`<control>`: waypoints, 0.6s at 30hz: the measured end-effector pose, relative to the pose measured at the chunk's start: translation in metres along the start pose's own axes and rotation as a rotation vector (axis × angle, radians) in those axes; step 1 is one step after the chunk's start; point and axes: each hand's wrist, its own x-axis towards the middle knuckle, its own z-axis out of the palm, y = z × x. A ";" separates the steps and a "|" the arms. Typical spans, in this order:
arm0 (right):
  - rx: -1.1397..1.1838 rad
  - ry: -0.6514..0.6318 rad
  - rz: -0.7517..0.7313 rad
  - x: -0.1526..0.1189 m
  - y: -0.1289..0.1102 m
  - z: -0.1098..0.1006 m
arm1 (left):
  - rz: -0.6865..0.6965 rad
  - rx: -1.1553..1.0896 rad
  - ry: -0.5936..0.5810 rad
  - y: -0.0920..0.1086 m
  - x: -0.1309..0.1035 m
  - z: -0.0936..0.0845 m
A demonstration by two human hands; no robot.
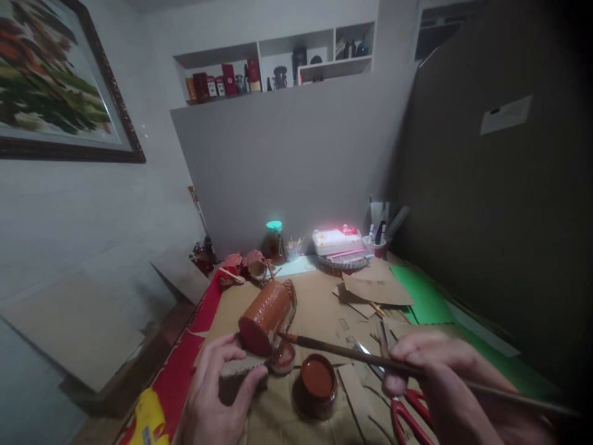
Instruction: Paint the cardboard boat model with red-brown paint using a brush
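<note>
A brown-painted cylinder, glossy along its side, lies tilted on the table with a piece of corrugated cardboard at its near end. My left hand grips that cardboard between thumb and fingers. In my right hand is a long wooden paintbrush; its bristles meet the lower right side of the cylinder. Below the brush stands an open jar of brown paint. The jar's paint-smeared lid sits between jar and cylinder.
Red-handled scissors lie beside my right hand, partly hidden. A yellow glue gun is at the lower left. Cardboard scraps and a green sheet lie to the right. Behind are a lidded bottle and a wipes pack.
</note>
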 end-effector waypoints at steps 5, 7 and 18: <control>0.127 -0.023 0.210 0.003 0.018 -0.005 | -0.028 -0.038 -0.011 -0.001 -0.001 0.000; 0.163 -0.068 0.205 0.002 0.020 -0.003 | -0.032 -0.066 -0.020 0.000 -0.002 0.000; -0.047 -0.074 0.188 0.005 0.015 0.002 | 0.055 0.039 -0.004 -0.004 0.000 -0.003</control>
